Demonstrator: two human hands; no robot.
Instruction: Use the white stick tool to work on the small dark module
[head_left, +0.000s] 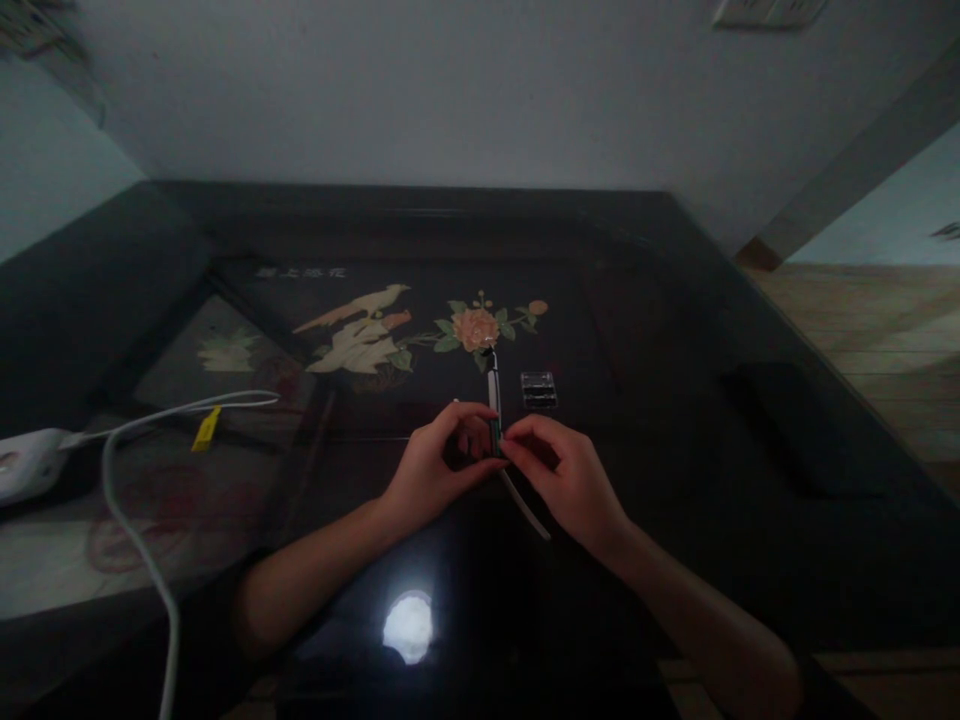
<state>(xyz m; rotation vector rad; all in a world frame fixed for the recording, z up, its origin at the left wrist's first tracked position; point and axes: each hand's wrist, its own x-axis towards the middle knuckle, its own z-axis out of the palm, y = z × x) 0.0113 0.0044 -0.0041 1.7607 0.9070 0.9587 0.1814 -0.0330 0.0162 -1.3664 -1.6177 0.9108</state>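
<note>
Near the middle of the table, both hands meet at what looks like a slim watch with a white strap [493, 385] and a small dark, greenish middle part. One strap end with a dark tip points away from me; the other curves out below my fingers toward the right. My left hand [442, 450] is closed, pinching the middle part from the left between thumb and forefinger. From the right, my right hand [566, 465] pinches its edge with closed fingertips, which partly cover it. A small clear case [539, 389] lies just beyond my right hand.
The glossy dark table [637, 560] bears a bird-and-flower picture and reflects a bright light. At left lie a white power strip or adapter [30, 465], a white cable [139, 545] and a yellow tag [206, 429]. A dark flat object [799, 430] rests at right.
</note>
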